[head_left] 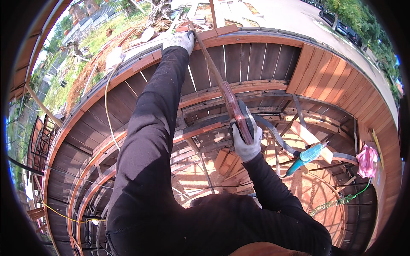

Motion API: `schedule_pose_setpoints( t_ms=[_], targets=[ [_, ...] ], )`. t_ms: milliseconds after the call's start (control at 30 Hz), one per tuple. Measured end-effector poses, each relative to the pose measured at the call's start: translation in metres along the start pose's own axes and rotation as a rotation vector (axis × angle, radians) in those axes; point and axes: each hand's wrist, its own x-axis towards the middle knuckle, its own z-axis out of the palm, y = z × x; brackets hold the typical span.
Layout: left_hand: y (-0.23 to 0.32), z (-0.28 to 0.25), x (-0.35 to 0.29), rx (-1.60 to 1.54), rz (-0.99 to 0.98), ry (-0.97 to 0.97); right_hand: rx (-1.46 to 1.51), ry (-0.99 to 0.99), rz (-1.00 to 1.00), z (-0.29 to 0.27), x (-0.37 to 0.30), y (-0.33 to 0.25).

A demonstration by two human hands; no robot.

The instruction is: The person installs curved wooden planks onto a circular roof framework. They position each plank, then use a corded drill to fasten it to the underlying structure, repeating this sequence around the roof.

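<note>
Wooden strip [230,101], right fingers [256,131] around it

Tan flr [316,194] (sunlit in patches) has loose brn wood pcs [228,162] on it.

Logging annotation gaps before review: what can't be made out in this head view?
All in the head view:
Right hand: palm hidden behind the long brown piece it holds.
Left hand: too small to tell whether its fingertips touch that piece.
Pink covering: hides whatever is inside.
Brown curved shape: cut off by the lower edge.
Legs: blocked by dark clothing.
</note>
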Motion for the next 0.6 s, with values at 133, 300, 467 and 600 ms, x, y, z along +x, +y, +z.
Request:
schedule_pose_setpoints(
  t_ms=[133, 300, 467, 600],
  targets=[
    [0.002, -0.001, 0.0, -0.008, 0.045, 0.054, -0.021, 0.006, 0.11, 0.023, 0.016, 0.037],
    [-0.003, 0.005, 0.011, 0.041, 0.017, 0.048, 0.071, -0.054, 0.179, -0.019, -0.077, 0.044],
    [-0.009, 0.019, 0.012, 0.082, 0.029, 0.054, 0.082, 0.022, 0.426, -0.103, -0.154, 0.004],
    [-0.012, 0.019, 0.009, 0.094, 0.101, 0.063, -0.346, 0.008, 0.344, -0.136, -0.157, -0.021]
  ],
)
